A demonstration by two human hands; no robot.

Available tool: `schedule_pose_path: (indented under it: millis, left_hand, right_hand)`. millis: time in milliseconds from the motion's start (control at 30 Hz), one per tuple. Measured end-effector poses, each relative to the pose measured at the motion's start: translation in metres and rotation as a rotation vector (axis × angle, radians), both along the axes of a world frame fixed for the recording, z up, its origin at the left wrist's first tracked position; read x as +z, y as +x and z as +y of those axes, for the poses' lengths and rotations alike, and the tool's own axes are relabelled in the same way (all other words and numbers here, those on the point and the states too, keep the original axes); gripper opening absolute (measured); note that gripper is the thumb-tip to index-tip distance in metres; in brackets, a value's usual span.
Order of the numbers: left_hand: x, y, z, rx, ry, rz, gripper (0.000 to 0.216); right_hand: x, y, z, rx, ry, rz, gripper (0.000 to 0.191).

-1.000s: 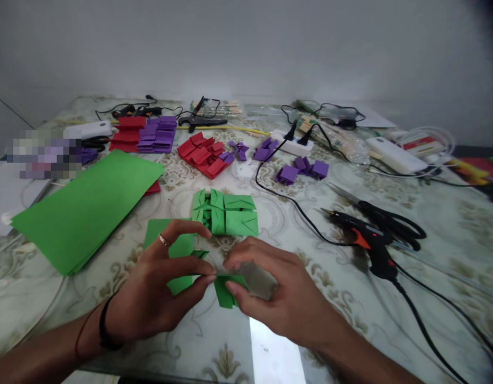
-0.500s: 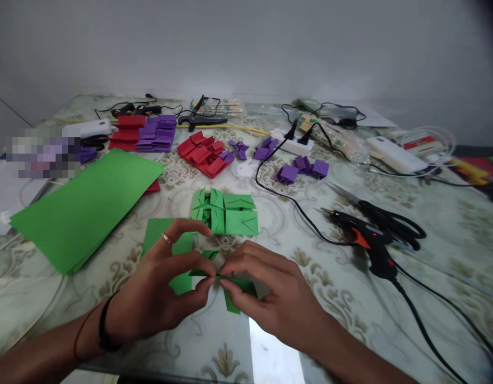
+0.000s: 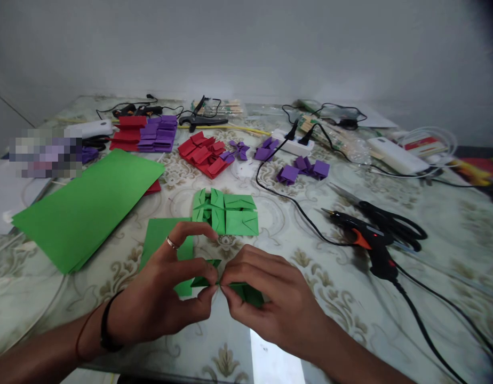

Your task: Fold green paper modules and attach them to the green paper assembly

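Between my two hands is a small piece of folded green paper (image 3: 246, 293), partly hidden by my fingers. My left hand (image 3: 170, 288), with a ring and a black wristband, pinches its left part between thumb and index finger. Thumb and fingertips of my right hand (image 3: 270, 298) grip it right beside, so the fingertips of both hands nearly meet. A green paper sheet (image 3: 162, 234) lies partly under my left hand. Just beyond my fingers rest folded green paper pieces (image 3: 240, 221) with creased flaps.
A stack of green paper (image 3: 90, 208) lies at left. Red folded pieces (image 3: 202, 154) and purple folded pieces (image 3: 288, 174) sit farther back. To the right are a glue gun (image 3: 378, 248) with its cord and black-handled scissors (image 3: 390, 218). A white power strip (image 3: 292, 143) stands behind.
Both hands have shifted slightly downward with the folded paper. Its right flap, which hung below my right fingers, now sits higher and mostly behind them.
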State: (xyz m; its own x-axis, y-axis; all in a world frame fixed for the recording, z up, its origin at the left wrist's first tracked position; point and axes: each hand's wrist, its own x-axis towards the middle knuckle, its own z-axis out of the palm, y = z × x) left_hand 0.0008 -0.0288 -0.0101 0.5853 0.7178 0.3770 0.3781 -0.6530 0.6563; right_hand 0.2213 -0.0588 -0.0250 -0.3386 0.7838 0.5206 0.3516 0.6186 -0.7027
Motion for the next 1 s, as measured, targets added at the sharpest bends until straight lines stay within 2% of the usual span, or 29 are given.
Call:
schedule_pose_path:
  millis: [133,267,433,500,667,767,867,933,1000]
  left_hand:
    - [0.002,-0.005,0.003,0.020,-0.006,0.019,0.021]
    - [0.002,-0.008,0.007,0.029,0.058,0.009,0.020]
    - [0.001,-0.009,0.012,0.012,0.055,-0.005,0.023]
    - [0.003,-0.010,0.015,0.019,0.053,-0.022,0.025]
    - [0.005,-0.012,0.020,0.130,0.054,-0.073,0.013]
    - [0.000,-0.010,0.018,0.157,-0.107,-0.044,0.020]
    - [-0.005,-0.007,0.015,0.016,-0.353,-0.023,0.034]
    - [-0.007,-0.005,0.013,-0.088,-0.474,-0.027,0.042]
    - [-0.009,-0.004,0.012,-0.136,-0.555,-0.036,0.045]
  right_hand:
    - [0.005,0.006,0.003,-0.013,-0.019,0.032,0.016]
    - [0.011,0.010,0.005,-0.021,-0.083,0.036,0.015]
    - [0.011,0.013,0.006,-0.042,-0.190,0.055,0.017]
    - [0.009,0.014,0.008,-0.058,-0.289,0.072,0.016]
    - [0.003,0.015,0.015,-0.003,-0.724,0.218,0.012]
    - [0.000,0.012,0.015,0.016,-0.808,0.276,0.016]
    - [-0.001,0.009,0.014,0.029,-0.817,0.298,0.020]
    - [-0.002,0.008,0.013,0.038,-0.832,0.309,0.021]
    - [-0.003,0.009,0.014,0.043,-0.845,0.310,0.021]
